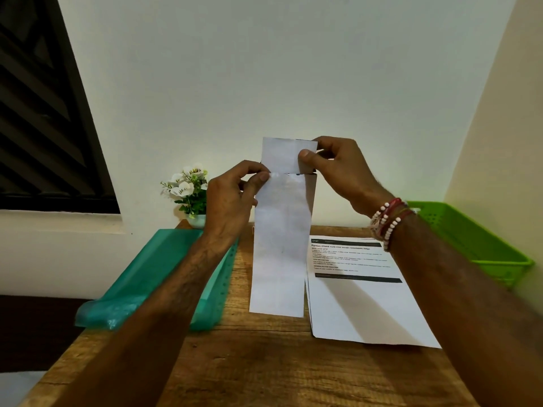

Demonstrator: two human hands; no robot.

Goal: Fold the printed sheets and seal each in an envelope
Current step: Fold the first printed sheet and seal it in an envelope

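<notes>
Both hands are up in front of the wall, close together but not touching. The left hand (232,195) pinches the top left edge of a long white envelope (280,245) with its thumb and fingers. The envelope hangs straight down over the wooden table (264,362), and it is hard to tell if its bottom end touches the wood. A folded sheet (283,154) sticks out of the envelope's top, and the rest of it is hidden inside. The right hand (338,168) pinches the sheet's right side, and the thumb covers that corner. Another printed sheet (361,295) lies flat on the table, its small words too blurry to read. The left arm hides part of a teal tray (152,274). The right arm hides part of a green basket (470,239).
</notes>
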